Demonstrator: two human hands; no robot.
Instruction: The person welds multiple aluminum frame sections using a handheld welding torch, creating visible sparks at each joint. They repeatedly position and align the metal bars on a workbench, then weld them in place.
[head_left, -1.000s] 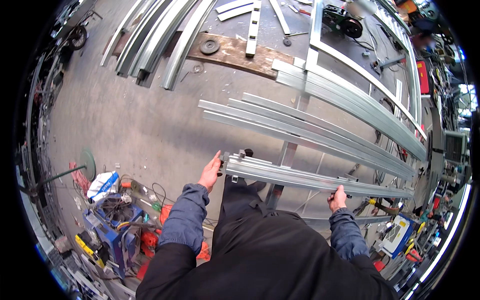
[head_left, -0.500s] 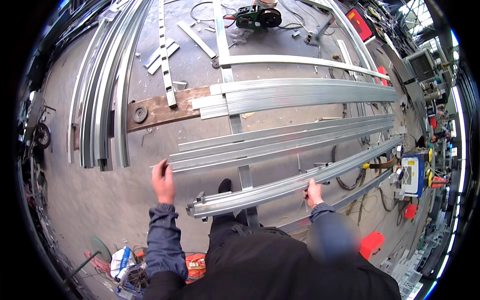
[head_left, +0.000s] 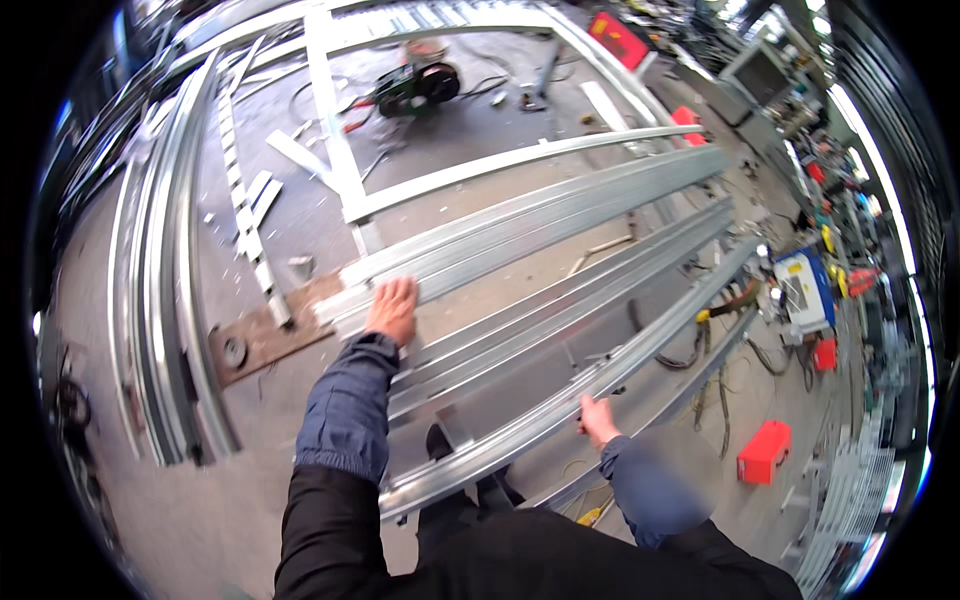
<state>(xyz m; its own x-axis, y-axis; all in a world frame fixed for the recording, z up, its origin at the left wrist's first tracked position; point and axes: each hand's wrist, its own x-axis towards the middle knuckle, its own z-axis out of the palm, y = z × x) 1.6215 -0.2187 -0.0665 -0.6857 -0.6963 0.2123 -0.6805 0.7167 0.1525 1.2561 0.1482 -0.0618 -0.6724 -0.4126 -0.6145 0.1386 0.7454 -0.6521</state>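
Long silver metal profiles lie crosswise in front of me in several rows. My left hand (head_left: 393, 310) reaches over the left end of the farther row of profiles (head_left: 520, 228); its fingers lie across the metal, outstretched rather than wrapped round it. A middle row of profiles (head_left: 570, 298) runs just nearer. Beside the near edge of the nearest profile (head_left: 530, 425) is my right hand (head_left: 598, 420), its fingers closed. A small dark bit shows at its fingertips, too small to name.
Upright-looking bundled profiles (head_left: 165, 300) lie at the left. A brown board (head_left: 285, 333) carries a round disc (head_left: 235, 350). Beyond stand a white metal frame (head_left: 450, 178) and a dark green machine (head_left: 410, 88). A blue-and-white machine (head_left: 803, 288) and a red box (head_left: 765, 452) are at the right.
My left hand has moved from the middle row's left end, forward and right, onto the farther row. My right hand stays near the nearest profile. The whole view has turned and tilted.
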